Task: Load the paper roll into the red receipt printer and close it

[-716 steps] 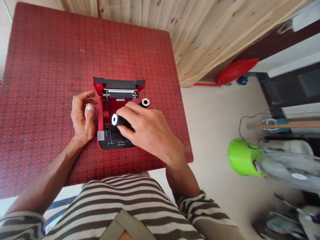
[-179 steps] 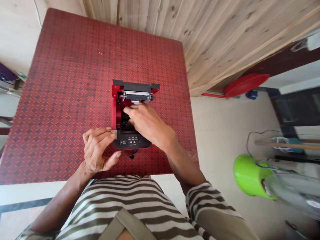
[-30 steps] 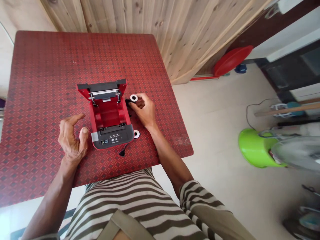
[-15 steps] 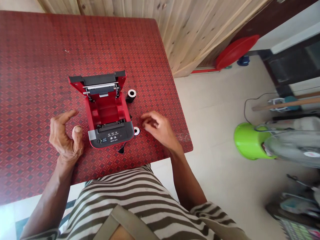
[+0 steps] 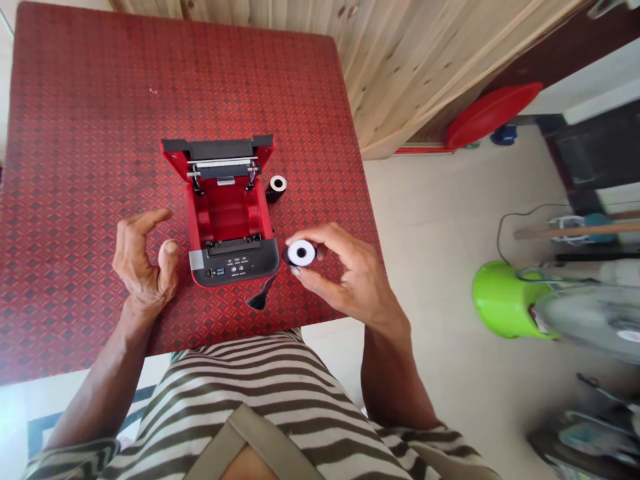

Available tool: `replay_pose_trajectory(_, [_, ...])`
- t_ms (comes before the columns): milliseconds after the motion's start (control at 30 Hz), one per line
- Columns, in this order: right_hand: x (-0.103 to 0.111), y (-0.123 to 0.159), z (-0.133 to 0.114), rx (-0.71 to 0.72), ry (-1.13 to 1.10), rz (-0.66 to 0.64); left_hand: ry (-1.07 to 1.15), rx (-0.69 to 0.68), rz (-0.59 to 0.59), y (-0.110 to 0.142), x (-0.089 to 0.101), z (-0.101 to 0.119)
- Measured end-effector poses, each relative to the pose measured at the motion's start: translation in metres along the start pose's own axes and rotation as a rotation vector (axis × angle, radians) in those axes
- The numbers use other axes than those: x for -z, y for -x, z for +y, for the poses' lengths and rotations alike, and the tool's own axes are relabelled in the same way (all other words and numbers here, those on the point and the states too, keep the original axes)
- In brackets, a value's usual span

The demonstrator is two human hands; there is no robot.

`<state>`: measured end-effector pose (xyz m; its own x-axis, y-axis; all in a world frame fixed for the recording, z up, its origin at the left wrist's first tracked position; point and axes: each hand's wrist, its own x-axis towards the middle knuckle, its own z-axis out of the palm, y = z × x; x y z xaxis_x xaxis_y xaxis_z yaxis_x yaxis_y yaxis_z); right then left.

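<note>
A small red and black printer (image 5: pixel 226 220) sits on the red patterned table (image 5: pixel 90 133) with its lid tipped back and its red paper bay bare. My right hand (image 5: pixel 345 273) is closed on a black roll with a white end (image 5: pixel 301 253), lifted just right of the printer's front panel. A second black roll (image 5: pixel 275 187) lies on the table by the printer's right side. My left hand (image 5: pixel 144 261) rests on the table left of the printer, fingers curled apart, holding nothing.
A black strap (image 5: pixel 261 299) trails from the printer's front toward the table edge. A wooden wall runs behind the table. On the floor to the right are a red basin (image 5: pixel 493 113), a green fan base (image 5: pixel 505 300) and cables.
My right hand let go of the far roll beside the printer, came back to the near one and picked it up. The left hand has hardly moved.
</note>
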<state>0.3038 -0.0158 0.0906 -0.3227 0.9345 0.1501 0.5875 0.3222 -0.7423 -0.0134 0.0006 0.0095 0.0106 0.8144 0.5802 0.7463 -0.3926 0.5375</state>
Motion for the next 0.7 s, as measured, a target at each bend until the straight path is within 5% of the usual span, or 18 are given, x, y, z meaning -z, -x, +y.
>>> replay_pose_trajectory(133, [-0.012,-0.049,-0.025,0.235,0.231,-0.07,-0.021,0.004,-0.021,0.001,0.0,0.0])
replay_pose_trajectory(300, [-0.053,-0.09,-0.028,0.24,0.468,-0.238,-0.011,0.041,0.003,0.0,0.004,0.0])
replay_pose_trajectory(700, [-0.045,-0.101,-0.053,0.085,0.618,-0.455,-0.02,-0.02,-0.023,0.002,0.006,-0.001])
